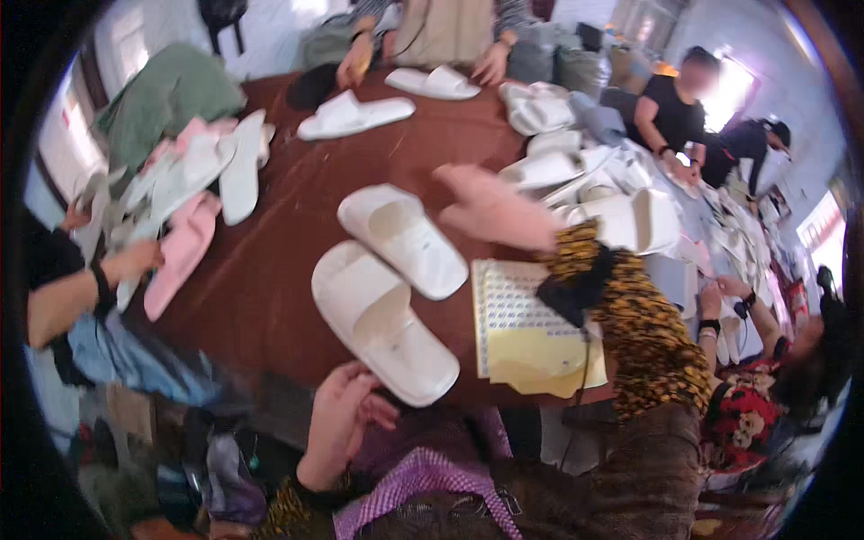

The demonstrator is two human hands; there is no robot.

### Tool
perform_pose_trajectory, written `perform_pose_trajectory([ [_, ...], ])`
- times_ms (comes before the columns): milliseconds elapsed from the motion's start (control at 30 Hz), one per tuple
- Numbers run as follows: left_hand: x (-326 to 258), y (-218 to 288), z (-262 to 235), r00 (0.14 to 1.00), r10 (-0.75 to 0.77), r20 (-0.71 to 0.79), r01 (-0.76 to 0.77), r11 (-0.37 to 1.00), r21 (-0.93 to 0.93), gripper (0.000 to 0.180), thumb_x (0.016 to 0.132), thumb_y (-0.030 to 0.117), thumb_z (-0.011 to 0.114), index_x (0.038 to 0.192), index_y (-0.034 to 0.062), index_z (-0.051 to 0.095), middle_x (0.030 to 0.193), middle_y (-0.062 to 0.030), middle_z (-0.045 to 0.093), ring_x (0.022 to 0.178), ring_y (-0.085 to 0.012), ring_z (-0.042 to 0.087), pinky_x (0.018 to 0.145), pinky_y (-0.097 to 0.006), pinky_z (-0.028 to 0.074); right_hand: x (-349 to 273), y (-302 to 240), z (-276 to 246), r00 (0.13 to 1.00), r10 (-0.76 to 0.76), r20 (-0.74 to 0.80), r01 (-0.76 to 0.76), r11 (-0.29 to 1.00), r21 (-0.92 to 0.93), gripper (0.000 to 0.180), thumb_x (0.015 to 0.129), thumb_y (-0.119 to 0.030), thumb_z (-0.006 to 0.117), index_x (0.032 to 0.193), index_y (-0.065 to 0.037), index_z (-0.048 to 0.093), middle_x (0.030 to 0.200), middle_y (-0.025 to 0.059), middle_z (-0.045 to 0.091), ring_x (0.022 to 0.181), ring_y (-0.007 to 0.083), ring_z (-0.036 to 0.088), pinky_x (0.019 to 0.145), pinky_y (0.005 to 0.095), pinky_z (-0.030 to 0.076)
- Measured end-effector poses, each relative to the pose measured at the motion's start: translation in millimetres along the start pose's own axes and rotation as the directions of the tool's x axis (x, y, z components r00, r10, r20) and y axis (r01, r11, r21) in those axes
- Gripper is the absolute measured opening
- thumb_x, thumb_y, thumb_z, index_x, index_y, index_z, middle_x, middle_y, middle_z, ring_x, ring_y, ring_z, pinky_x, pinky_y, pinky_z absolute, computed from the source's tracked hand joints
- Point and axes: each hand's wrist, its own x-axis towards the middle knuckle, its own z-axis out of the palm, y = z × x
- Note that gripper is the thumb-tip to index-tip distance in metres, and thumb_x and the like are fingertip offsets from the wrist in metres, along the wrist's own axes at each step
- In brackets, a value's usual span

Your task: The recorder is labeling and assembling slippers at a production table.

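Observation:
Two white slide slippers lie side by side in front of me on the reddish-brown table: the farther slipper [434,261] and the nearer slipper [418,355]. My left hand [346,418] is at the table's near edge, close by the heel of the nearer slipper. Its fingers are loosely bent and apart, with nothing seen in them. My right hand [499,209], blurred by motion, reaches left above the table beyond the farther slipper. Its fingers look stretched out and nothing shows in them. Below its sleeve lies a sheet of small printed stickers [513,310] with yellow backing paper [531,373].
White slippers [576,171] are heaped at the right. Across the table, a co-worker's hands [490,65] are near two white slippers [355,117]. At the left, another person's hand [135,261] is by white and pink slippers [184,247]. More people work at the right.

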Motion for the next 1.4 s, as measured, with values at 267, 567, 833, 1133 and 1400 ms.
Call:
perform_pose_trajectory([
  [267,-16,-17,-16,0.99,-0.124,0.06,0.121,0.991,0.059,0.035,0.096,0.028,0.049,0.112,-0.0032,0.051,0.095,-0.0165,0.064,0.065,-0.0217,0.065,0.051,-0.03,0.054,56,-26,69,0.975,-0.126,0.185,0.119,0.992,0.052,0.051,0.075,-0.008,0.058,0.123,-0.004,0.041,0.116,0.0192,0.048,0.098,0.0413,0.058,0.079,0.049,0.049],
  [567,-1,-35,-5,0.963,-0.189,0.191,0.169,0.979,0.116,0.039,0.094,0.034,0.049,0.107,-0.0028,0.054,0.09,-0.0201,0.066,0.062,-0.0213,0.063,0.048,-0.03,0.052,54,-32,82,0.974,-0.185,0.134,0.192,0.981,-0.039,0.039,0.075,-0.008,0.055,0.113,-0.001,0.049,0.109,0.0216,0.052,0.087,0.0382,0.061,0.071,0.045,0.051],
  [833,-3,-23,-2,0.981,-0.141,0.132,0.127,0.985,0.115,0.029,0.092,0.024,0.053,0.104,-0.0032,0.054,0.082,-0.015,0.065,0.059,-0.0214,0.064,0.047,-0.031,0.051,41,-50,44,0.973,-0.042,0.228,0.085,0.979,-0.183,0.049,0.078,-0.007,0.053,0.126,-0.003,0.04,0.117,0.0289,0.046,0.085,0.0411,0.063,0.071,0.0444,0.053],
  [1133,-24,3,-11,0.999,-0.034,-0.017,0.036,0.988,0.151,0.034,0.089,0.022,0.054,0.112,-0.0023,0.051,0.087,-0.0173,0.065,0.057,-0.0268,0.062,0.047,-0.036,0.05,22,-47,-22,0.995,0.061,-0.075,-0.066,0.996,-0.063,0.046,0.078,-0.007,0.052,0.122,0.0,0.04,0.101,0.0295,0.052,0.083,0.0456,0.061,0.069,0.0477,0.053],
  [1400,-4,29,10,0.995,0.071,0.073,-0.081,0.986,0.145,0.025,0.091,0.012,0.046,0.109,-0.0057,0.05,0.084,-0.0136,0.062,0.063,-0.0208,0.063,0.051,-0.03,0.052,-9,-21,-61,0.931,0.334,0.144,-0.355,0.749,0.559,0.062,0.077,-0.018,0.068,0.132,-0.004,0.043,0.091,0.0045,0.058,0.067,0.0064,0.055,0.048,0.0211,0.045],
])
